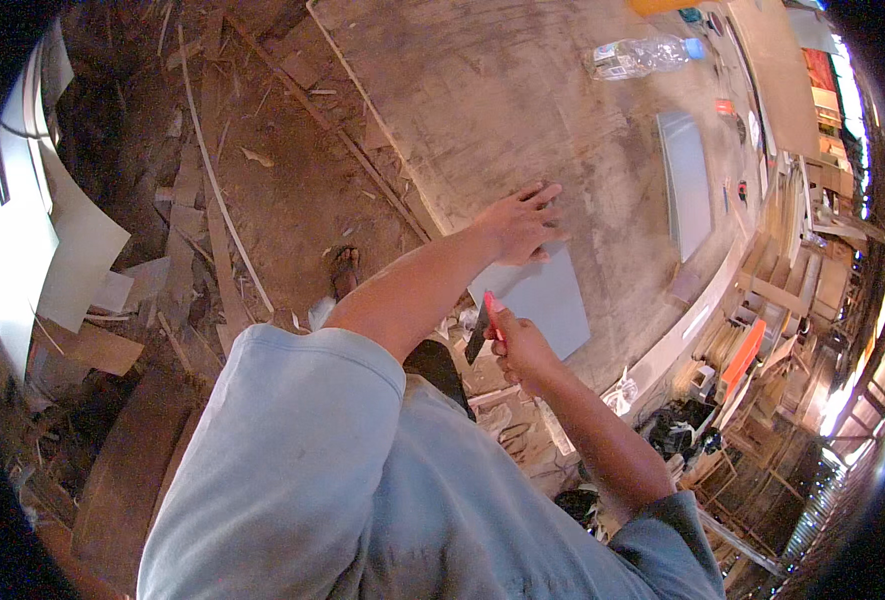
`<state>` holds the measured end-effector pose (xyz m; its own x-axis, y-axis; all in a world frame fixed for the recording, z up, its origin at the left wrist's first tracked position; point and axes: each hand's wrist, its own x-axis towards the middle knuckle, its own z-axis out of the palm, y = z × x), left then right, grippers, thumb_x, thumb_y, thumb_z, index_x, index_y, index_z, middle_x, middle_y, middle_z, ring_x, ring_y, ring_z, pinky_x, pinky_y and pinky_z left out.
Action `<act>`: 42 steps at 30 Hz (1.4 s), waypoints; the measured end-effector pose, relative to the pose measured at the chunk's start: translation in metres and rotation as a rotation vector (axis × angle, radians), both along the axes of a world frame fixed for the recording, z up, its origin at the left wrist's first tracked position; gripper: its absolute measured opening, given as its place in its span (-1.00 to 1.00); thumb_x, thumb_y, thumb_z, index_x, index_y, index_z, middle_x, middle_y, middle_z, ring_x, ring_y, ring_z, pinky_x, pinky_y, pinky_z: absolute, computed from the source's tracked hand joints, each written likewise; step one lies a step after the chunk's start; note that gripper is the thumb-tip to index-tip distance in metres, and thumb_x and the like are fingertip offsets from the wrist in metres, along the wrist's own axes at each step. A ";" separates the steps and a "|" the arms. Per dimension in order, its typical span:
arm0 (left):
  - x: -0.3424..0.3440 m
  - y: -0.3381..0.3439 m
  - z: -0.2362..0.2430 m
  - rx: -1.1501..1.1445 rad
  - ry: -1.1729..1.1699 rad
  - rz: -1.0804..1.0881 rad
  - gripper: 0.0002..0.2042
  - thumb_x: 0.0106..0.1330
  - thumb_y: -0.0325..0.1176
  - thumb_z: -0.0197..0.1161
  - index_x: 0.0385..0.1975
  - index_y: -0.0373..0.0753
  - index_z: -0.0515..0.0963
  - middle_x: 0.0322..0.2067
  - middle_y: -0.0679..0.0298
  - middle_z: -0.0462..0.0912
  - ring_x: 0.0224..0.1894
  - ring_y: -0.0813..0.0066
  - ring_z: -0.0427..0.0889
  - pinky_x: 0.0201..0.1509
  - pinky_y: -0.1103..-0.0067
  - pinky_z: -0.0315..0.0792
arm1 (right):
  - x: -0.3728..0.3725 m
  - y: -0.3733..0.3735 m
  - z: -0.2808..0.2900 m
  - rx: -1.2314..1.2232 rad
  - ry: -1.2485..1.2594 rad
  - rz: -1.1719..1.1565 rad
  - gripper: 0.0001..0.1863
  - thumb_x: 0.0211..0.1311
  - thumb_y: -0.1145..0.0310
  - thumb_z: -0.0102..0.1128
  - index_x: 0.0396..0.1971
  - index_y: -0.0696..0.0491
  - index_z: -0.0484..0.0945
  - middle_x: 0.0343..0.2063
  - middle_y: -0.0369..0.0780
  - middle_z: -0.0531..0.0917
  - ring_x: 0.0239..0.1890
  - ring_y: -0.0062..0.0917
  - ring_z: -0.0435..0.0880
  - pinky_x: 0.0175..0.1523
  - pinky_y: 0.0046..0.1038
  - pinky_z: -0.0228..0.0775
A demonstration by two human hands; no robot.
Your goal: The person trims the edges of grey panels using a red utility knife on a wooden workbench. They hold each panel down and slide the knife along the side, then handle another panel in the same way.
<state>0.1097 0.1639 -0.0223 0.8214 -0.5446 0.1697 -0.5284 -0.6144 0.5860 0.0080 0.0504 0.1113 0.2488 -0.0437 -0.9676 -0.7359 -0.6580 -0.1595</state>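
My left hand [524, 224] lies on the worktable, fingers spread, at the far edge of a light grey rectangular sheet [554, 300]. The sheet rests flat near the table's near edge. My right hand [524, 350] is closed around a red-handled tool [491, 303] at the sheet's left side. A dark, narrow blade-like part slants down from it beside the sheet; its exact kind cannot be made out. Farther right on the table lies a second grey panel [686, 188].
A clear plastic bottle [647, 58] with a blue cap lies on the worktable [462, 110] at the far side. Wood strips [217, 190] and scraps litter the floor at left. Pale sheets [77, 230] lean at far left. Stacked boards [787, 265] fill the right side.
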 end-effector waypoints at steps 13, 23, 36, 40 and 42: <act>0.003 -0.007 -0.008 -0.048 -0.043 -0.009 -0.43 0.33 0.07 0.22 0.35 0.15 0.42 0.38 0.29 0.36 0.58 0.06 -0.07 0.62 0.09 -0.16 | -0.006 0.026 -0.033 -0.010 -0.004 -0.058 -0.39 0.34 -0.38 0.00 -0.40 -0.06 0.43 -0.68 -0.50 0.23 -0.76 -0.72 0.05 -0.64 -0.56 -0.17; 0.035 0.017 0.003 0.078 -0.072 -0.262 -0.35 0.23 0.18 0.28 0.30 0.05 0.45 0.32 0.21 0.41 0.47 0.10 0.20 0.56 0.13 0.00 | 0.028 0.020 0.010 0.033 0.041 0.037 -0.35 0.41 -0.32 -0.10 -0.40 0.05 0.49 -0.63 -0.34 0.41 -0.66 -0.56 0.36 -0.54 -0.39 0.20; 0.033 0.008 -0.005 0.044 -0.078 -0.255 -0.33 0.27 0.16 0.24 0.33 -0.02 0.39 0.33 0.12 0.37 0.50 0.06 0.14 0.60 0.11 -0.08 | 0.011 0.037 -0.038 -0.043 0.008 0.016 -0.42 0.34 -0.37 0.00 -0.41 -0.09 0.43 -0.68 -0.50 0.24 -0.74 -0.70 0.12 -0.62 -0.51 -0.11; 0.028 0.012 0.003 0.132 -0.039 -0.285 -0.31 0.31 0.18 0.19 0.38 -0.02 0.34 0.35 0.11 0.35 0.52 0.04 0.11 0.61 0.09 -0.12 | 0.025 0.031 -0.016 0.171 -0.123 0.242 -0.46 0.37 -0.31 -0.02 -0.43 -0.08 0.42 -0.69 -0.49 0.26 -0.74 -0.70 0.14 -0.62 -0.52 -0.11; 0.028 0.007 -0.014 0.074 -0.071 -0.252 -0.31 0.32 0.18 0.17 0.39 -0.02 0.33 0.36 0.10 0.34 0.53 0.03 0.08 0.62 0.10 -0.14 | 0.022 0.035 -0.019 0.201 -0.139 0.197 -0.47 0.38 -0.29 -0.02 -0.43 -0.08 0.42 -0.69 -0.49 0.27 -0.74 -0.70 0.14 -0.63 -0.52 -0.12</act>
